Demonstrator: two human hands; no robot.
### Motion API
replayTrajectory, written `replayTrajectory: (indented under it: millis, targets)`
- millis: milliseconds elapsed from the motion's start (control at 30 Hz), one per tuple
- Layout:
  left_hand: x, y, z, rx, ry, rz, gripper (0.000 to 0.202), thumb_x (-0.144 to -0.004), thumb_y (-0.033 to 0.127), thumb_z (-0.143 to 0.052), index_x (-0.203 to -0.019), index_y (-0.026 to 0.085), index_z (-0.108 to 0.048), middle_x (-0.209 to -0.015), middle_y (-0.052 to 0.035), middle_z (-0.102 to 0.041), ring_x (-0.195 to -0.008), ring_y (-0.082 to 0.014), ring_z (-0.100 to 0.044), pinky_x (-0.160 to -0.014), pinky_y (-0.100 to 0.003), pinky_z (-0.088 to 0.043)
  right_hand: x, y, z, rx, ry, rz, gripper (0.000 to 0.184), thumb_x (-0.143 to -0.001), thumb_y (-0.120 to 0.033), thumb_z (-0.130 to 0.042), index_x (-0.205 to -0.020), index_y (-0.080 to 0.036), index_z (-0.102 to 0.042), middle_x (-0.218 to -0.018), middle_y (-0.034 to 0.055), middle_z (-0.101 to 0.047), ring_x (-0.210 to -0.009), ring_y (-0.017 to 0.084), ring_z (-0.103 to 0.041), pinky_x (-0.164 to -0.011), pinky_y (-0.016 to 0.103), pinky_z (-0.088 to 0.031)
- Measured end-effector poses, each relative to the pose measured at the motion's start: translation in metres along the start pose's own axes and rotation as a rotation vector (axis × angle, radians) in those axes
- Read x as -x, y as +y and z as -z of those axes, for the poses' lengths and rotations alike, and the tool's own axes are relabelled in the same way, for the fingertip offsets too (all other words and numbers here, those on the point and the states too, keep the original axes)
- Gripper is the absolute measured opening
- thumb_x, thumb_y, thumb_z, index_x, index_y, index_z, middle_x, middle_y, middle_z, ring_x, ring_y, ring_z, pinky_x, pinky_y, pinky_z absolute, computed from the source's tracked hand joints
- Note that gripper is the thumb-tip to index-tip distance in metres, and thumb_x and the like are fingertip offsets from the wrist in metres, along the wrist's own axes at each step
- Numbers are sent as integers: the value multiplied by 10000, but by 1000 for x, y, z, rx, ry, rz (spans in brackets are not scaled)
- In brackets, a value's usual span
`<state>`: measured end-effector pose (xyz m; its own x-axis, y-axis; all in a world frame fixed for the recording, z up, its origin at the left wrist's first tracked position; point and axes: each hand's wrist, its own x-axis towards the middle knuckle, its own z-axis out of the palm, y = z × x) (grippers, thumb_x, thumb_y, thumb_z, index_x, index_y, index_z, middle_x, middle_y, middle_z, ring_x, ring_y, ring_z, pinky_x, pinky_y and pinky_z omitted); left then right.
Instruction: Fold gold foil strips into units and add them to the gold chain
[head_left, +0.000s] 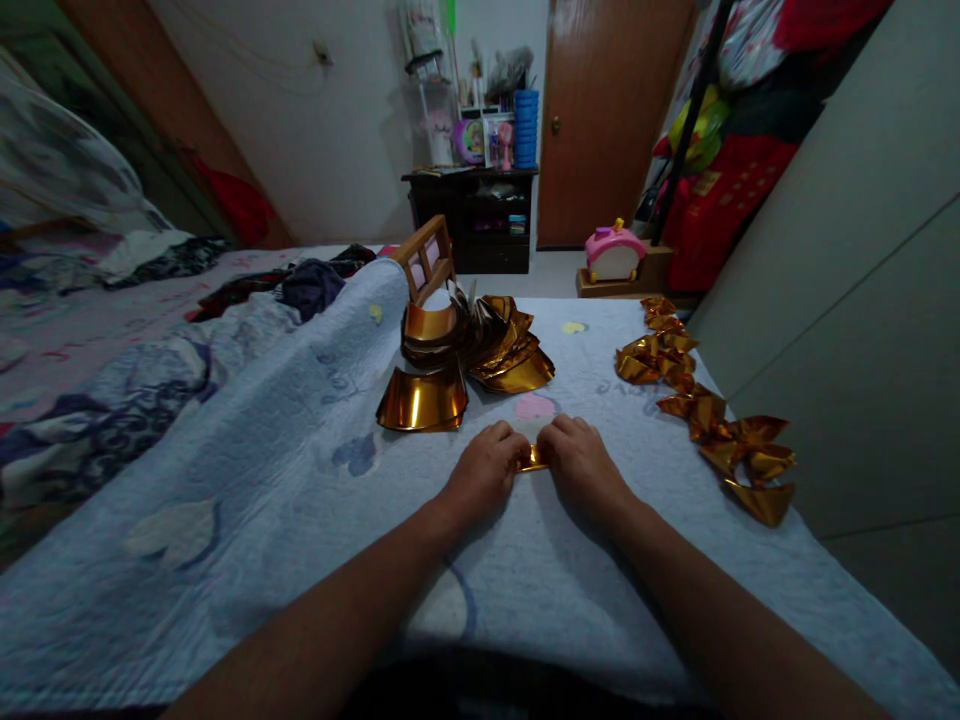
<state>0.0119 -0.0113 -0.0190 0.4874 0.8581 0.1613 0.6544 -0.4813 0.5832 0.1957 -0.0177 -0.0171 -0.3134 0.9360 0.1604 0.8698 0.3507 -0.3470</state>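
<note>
A small strip of shiny gold foil paper (533, 459) lies low over the bedspread between my two hands. My left hand (491, 462) has its fingers closed on the strip's left end. Gripping the right end is my right hand (581, 458), fingers curled down. Both hands cover much of the paper, so its full shape is hidden. Just beyond them, a fanned stack of gold foil sheets (424, 398) rests on the cloth. Along the right edge runs a row of folded gold foil pieces (750, 450).
The pale blue quilted bedspread (300, 560) lies under everything. A wooden frame piece (427, 255) stands behind the foil stack. Rumpled clothes (315, 285) lie on the left. A light cabinet (862, 350) borders the right side. Farther back are a dark shelf (472, 225) and a pink toy (615, 252).
</note>
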Motion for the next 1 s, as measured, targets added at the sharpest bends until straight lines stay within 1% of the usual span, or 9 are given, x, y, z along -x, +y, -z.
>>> replayTrajectory:
  millis: [67,167,233,300,400,500,600,767,1000]
  targets:
    - [0,-2,1,-41,-18,-10,214,-919,67,-494,-923,188,-671,-963,-49,-602,-928,-197,-560,-838,-322,-444,-1,0,-1,-16,-29,26,177,-959,-115,-523,-900,-207,-663,-955,53,-640,-901,215,-516,-775,328,-323]
    - [0,-3,3,-132,-59,-4,140,-955,161,-526,-980,197,-659,-1020,-54,-616,-985,-218,-559,-877,-358,-429,-1,-1,-1,-4,-39,2,194,-953,-93,-500,-921,-198,-661,-970,58,-647,-915,215,-521,-778,327,-321]
    - [1,-2,5,-191,-84,13,120,-972,229,-544,-1026,209,-649,-1057,-54,-619,-1019,-232,-550,-902,-383,-416,-1,-4,1,26,-39,-18,156,-953,-124,-514,-940,-191,-654,-986,66,-649,-927,220,-528,-780,330,-319]
    - [2,-2,7,-238,-107,23,130,-978,264,-550,-1062,219,-639,-1089,-55,-615,-1044,-243,-536,-929,-406,-403,0,-9,2,69,-32,-37,101,-955,-194,-544,-943,-185,-643,-994,76,-647,-929,229,-535,-780,337,-319]
    - [3,-1,12,-256,-148,28,148,-981,274,-551,-1097,222,-627,-1128,-62,-600,-1066,-252,-518,-958,-423,-391,1,-16,4,125,-13,-52,138,-954,-305,-570,-933,-180,-625,-1006,93,-642,-933,246,-539,-780,350,-321]
    - [4,-2,17,-217,-193,24,166,-986,272,-541,-1126,225,-617,-1147,-65,-586,-1082,-251,-511,-965,-413,-391,2,-19,2,147,0,-56,206,-934,-391,-594,-927,-185,-612,-1018,105,-639,-940,262,-538,-789,363,-326]
    - [4,-4,21,-154,-214,18,160,-981,253,-541,-1122,238,-614,-1150,-59,-582,-1094,-242,-507,-971,-395,-395,2,-21,-1,154,11,-82,266,-907,-459,-622,-914,-194,-604,-1010,109,-639,-942,274,-535,-784,369,-330]
    - [5,-6,24,-106,-224,6,183,-978,229,-533,-1144,246,-608,-1164,-53,-581,-1118,-232,-504,-993,-389,-396,1,-22,-2,170,28,-106,299,-889,-492,-639,-931,-199,-597,-1003,109,-630,-947,283,-534,-765,363,-331]
    - [4,-5,25,-132,-253,27,199,-975,245,-549,-1166,239,-607,-1171,-58,-574,-1127,-237,-503,-996,-383,-396,4,-17,5,175,2,-149,357,-877,-521,-663,-986,-184,-610,-1014,109,-626,-944,290,-545,-745,360,-323]
